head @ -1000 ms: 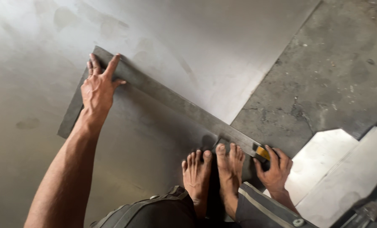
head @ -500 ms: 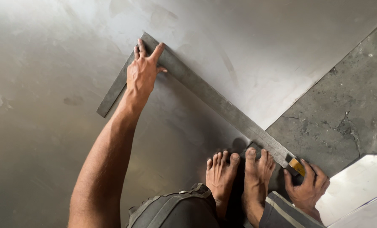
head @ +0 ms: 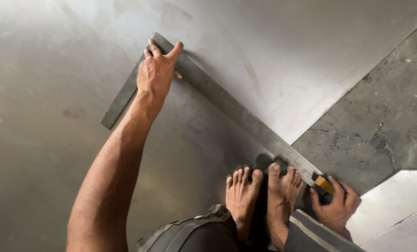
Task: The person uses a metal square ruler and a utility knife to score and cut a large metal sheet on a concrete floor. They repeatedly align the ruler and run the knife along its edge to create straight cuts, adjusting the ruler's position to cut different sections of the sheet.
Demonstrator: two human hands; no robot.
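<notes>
A large steel L-shaped square (head: 239, 112) lies flat on a big sheet of grey metal (head: 264, 51). My left hand (head: 158, 70) presses down on the square's corner, fingers spread over it. My right hand (head: 335, 205) is closed around a small yellow and black tool (head: 324, 184) at the long arm's near end, by the sheet's edge. My two bare feet (head: 260, 196) stand on the sheet, the right one touching the square's long arm.
Rough dark concrete floor (head: 381, 116) shows to the right of the sheet's edge. A lighter sheet or panel (head: 395, 210) lies at the bottom right corner. My knees in grey trousers (head: 204, 235) fill the bottom middle.
The view has shifted, so the square and both hands appear further right and higher in frame. Both hands keep their places on the square.
</notes>
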